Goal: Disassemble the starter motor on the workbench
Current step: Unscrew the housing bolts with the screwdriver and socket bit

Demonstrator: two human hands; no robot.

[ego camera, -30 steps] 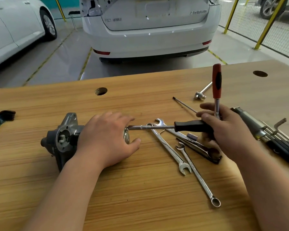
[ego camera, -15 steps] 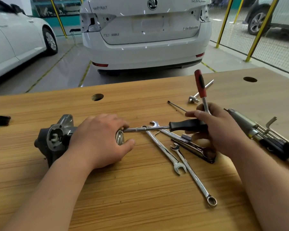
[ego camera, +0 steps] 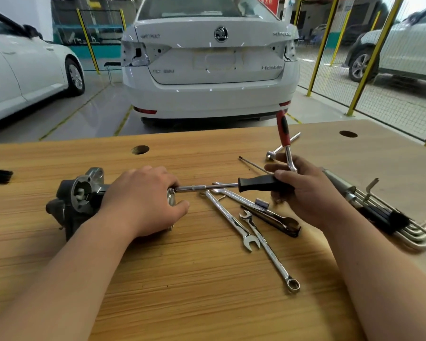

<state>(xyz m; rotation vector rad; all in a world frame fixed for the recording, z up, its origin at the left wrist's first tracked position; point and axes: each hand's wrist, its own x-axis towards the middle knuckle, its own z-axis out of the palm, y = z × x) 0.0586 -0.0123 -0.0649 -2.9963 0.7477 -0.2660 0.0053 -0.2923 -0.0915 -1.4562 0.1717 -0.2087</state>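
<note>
Most of starter motor (ego camera: 76, 200) hidden under left hand (ego camera: 143, 200); only grey front end shows, at left of workbench (ego camera: 182, 279). Driver tip hidden behind fingers. Fingers of left hand curl over motor, holding it. right hand (ego camera: 303, 190) grips black-handled driver (ego camera: 256, 183), lying level; red-handled tool (ego camera: 284, 134) sticks up from same hand.

We read one word, roughly "SUPERB", in lettering (ego camera: 282, 33) on the right of the white car (ego camera: 207, 99) boot lid (ego camera: 182, 52). A round emblem (ego camera: 221, 34) sits at centre. Other lettering and the red sign (ego camera: 268, 0) are too blurred to read.
</note>
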